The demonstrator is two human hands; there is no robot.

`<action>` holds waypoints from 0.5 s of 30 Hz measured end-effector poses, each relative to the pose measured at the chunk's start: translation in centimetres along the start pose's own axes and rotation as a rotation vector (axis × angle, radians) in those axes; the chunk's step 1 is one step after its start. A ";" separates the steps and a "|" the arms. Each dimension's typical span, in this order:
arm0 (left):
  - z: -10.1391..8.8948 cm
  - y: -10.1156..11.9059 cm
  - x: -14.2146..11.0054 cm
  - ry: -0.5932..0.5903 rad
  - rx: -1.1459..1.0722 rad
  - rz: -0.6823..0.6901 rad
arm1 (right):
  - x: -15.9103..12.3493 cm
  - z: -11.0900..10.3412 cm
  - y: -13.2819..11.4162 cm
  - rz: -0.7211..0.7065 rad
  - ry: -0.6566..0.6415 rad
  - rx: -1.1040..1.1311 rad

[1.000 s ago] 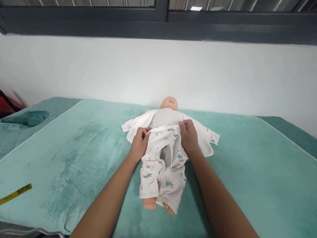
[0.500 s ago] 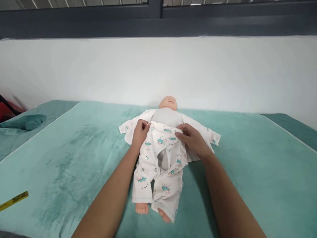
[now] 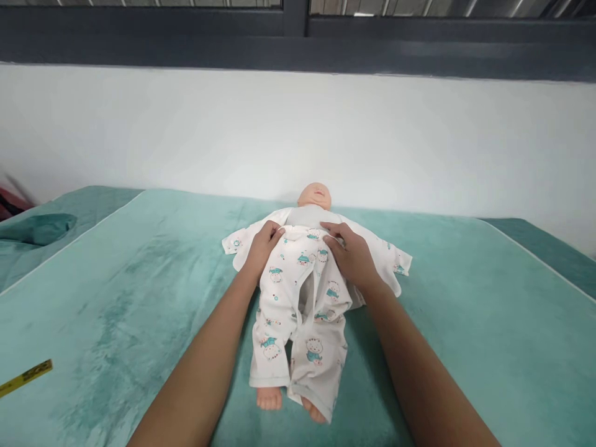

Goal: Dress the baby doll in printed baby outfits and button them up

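A baby doll (image 3: 315, 195) lies on its back, head toward the wall and feet toward me. It wears white baby pants (image 3: 274, 298) printed with teal cartoon animals; a slit at the crotch shows its grey body. A white baby jacket (image 3: 372, 241) lies spread open under its torso. My left hand (image 3: 265, 244) is closed, its thumb and fingers pinching the pants' waistband at the left side. At the right side my right hand (image 3: 349, 251) grips the waistband, thumb on the cloth and index finger reaching over the grey belly. Both bare feet stick out of the pant legs.
A teal plush cover (image 3: 139, 298) spreads beneath the doll up to a white wall (image 3: 186, 130). A yellow printed strip (image 3: 25, 377) lies at the left. A fold of teal cloth (image 3: 37, 230) and a red and dark item (image 3: 12, 203) are at the far left.
The pants' waistband sits slightly higher on the doll's belly. My right hand has moved up and inward, its index finger now stretched over the belly. My left hand keeps its pinch.
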State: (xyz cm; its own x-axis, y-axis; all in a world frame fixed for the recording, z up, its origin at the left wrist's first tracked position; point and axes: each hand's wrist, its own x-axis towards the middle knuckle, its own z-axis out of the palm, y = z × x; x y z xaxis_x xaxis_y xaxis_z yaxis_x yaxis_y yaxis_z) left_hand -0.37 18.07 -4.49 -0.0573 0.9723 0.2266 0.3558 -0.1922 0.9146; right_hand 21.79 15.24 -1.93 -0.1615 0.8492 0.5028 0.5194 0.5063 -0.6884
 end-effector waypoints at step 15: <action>0.9 -1.5 0.3 0.035 -0.148 -0.092 | 3.7 1.7 2.0 0.316 0.096 0.214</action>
State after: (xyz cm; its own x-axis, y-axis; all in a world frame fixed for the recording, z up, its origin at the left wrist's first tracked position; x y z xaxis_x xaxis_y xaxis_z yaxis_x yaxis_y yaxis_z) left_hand -0.12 18.81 -6.12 -0.1164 0.9820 0.1489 0.2064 -0.1227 0.9708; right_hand 20.82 19.70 -2.34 0.0628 0.9555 0.2883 0.3430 0.2506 -0.9053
